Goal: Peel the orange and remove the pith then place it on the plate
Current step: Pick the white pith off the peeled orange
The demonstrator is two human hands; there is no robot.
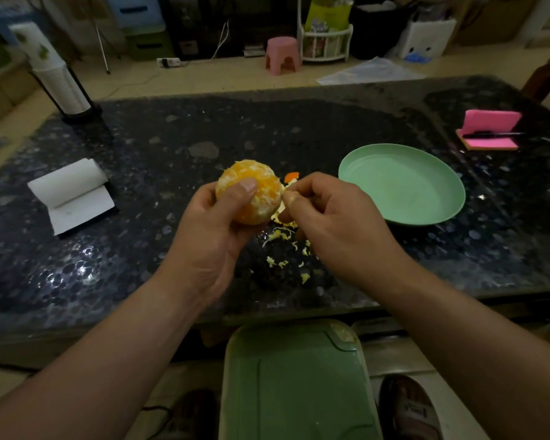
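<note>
Grips orange (251,195) in left hand (210,236) at frame centre, thumb laid across the front, fingers curled behind; held above the dark table (172,138), not resting on it. Pinches with right hand (331,223) at the fruit's right edge: thumb and forefinger closed on what looks like a strand of pith, too small to be sure. Shows peel off on the visible side, white patches left over the flesh. Notes pith scraps (280,249) scattered on the table just below the hands, and a bit of orange peel (291,176) just above the right fingertips. Places green plate (404,188) right of centre, bare, near the right hand but apart. Reads as the pith-stripping step, well along, with placing not yet done. Next probably calls for pulling the strand clear and turning the fruit to reach the remaining white, then carrying it right to the plate.
</note>
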